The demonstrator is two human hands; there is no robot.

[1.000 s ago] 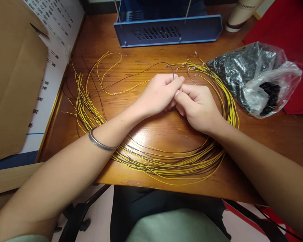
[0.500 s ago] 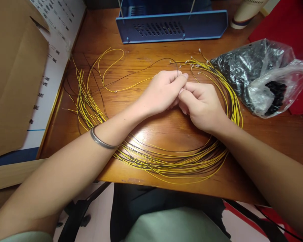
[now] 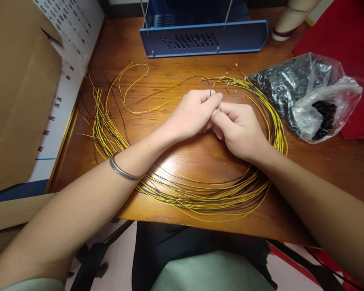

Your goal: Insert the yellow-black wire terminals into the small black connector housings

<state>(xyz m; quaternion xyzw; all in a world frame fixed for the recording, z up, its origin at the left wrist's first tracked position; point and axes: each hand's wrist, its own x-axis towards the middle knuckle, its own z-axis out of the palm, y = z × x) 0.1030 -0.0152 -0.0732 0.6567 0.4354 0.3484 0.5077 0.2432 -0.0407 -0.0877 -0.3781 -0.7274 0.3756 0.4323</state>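
Above the wooden table my left hand (image 3: 194, 111) is closed, its thumb and fingers pinching a thin black wire (image 3: 182, 82) that arches up and off to the left. A yellow wire (image 3: 164, 107) also runs in under this hand. My right hand (image 3: 239, 127) is closed against the left one, thumb and fingertips pressed together; whatever sits between the fingertips is hidden. Around both hands lies a big loose loop of yellow and black wires (image 3: 200, 198), passing beneath both forearms. Small shiny terminals (image 3: 227, 83) tip several wire ends at the upper right.
A clear plastic bag (image 3: 306, 97) of small black parts lies at the right beside a red item (image 3: 330, 36). Behind stand a blue slotted holder (image 3: 203, 40) and a paper cup (image 3: 294, 20). A cardboard box (image 3: 21, 93) and a printed board (image 3: 57, 117) border the left side.
The view has shifted slightly, so the things on the table sit a little lower. Both hands keep the same closed pose, fingertips together.
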